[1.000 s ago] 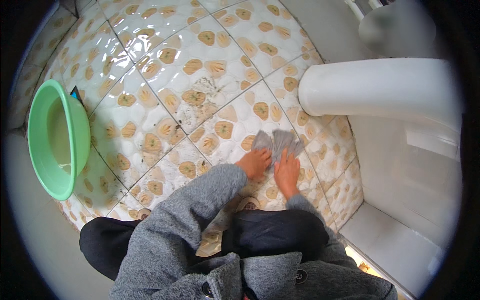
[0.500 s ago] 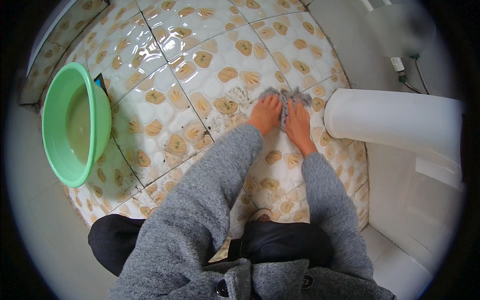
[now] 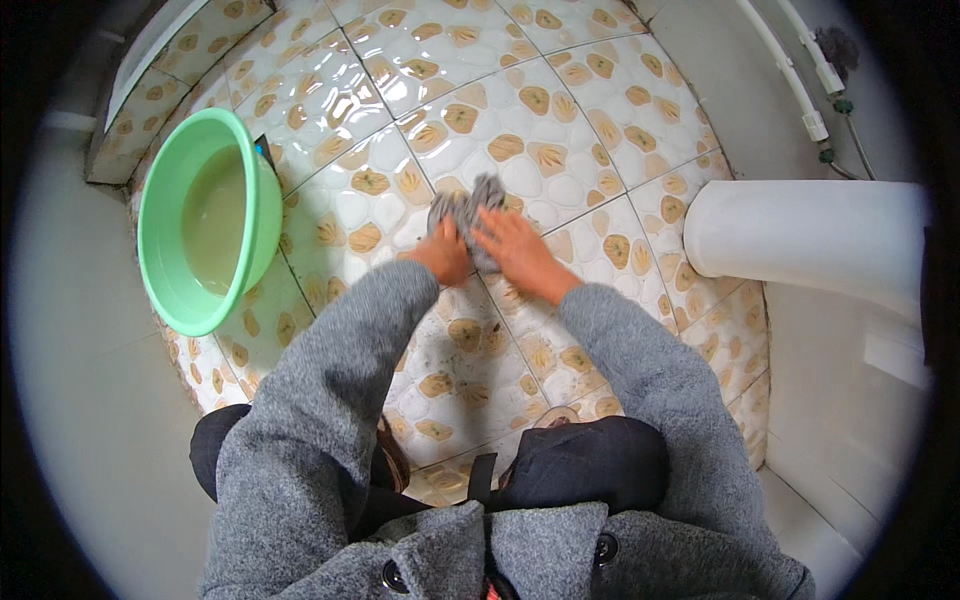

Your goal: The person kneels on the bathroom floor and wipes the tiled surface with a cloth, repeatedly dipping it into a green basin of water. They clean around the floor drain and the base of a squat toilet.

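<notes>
A grey rag [image 3: 485, 203], bunched up and wet-looking, lies on the tiled floor [image 3: 560, 180] in front of me. My left hand [image 3: 447, 256] presses on its near left part, fingers bent over the cloth and a little smeared by motion. From the right, my right hand [image 3: 522, 256] bears down on the same rag with its fingertips pointing left across it. Both hands hold it against the floor, close side by side. Dark specks of dirt mark the tiles around and below my hands.
A green plastic basin [image 3: 265, 225] with murky water stands on the left, a small dark object [image 3: 264, 150] behind its rim. At the right is a white pedestal [image 3: 800, 222] beside pipes [image 3: 790, 80] on the wall. Wet tiles shine at the far left.
Both hands have swept the rag leftward across the floor, from beside the white pedestal to the middle tiles. The view has shifted slightly, so the basin appears further right.
</notes>
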The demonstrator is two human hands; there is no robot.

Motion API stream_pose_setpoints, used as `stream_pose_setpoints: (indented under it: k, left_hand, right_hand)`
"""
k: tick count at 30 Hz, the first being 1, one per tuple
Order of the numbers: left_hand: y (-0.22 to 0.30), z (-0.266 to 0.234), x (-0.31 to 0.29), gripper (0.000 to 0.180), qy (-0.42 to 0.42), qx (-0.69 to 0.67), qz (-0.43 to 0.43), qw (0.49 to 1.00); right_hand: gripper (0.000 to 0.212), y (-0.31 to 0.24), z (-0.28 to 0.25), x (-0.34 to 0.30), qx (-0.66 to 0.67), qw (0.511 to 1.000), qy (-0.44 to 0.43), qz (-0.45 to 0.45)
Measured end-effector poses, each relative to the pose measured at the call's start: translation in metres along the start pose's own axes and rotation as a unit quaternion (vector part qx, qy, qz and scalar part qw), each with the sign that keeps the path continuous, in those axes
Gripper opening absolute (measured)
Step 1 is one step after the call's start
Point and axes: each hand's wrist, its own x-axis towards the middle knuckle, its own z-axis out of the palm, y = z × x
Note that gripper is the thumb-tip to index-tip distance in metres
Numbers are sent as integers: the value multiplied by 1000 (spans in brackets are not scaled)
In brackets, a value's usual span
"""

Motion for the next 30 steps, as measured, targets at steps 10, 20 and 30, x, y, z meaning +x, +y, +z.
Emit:
stream_pose_setpoints:
  k: [10,20,30]
  left_hand:
    - [134,28,-80,48,-191,36,37,980]
    - [121,-28,-18,27,279,131,185,933]
    - [62,-12,13,56,242,6,156,958]
  right_hand:
    - [45,-109,-17,-120,97,990,-90,48]
    - [46,-20,-72,-158,36,942,50,329]
    - [47,28,-17,-58,-24,969,52,238]
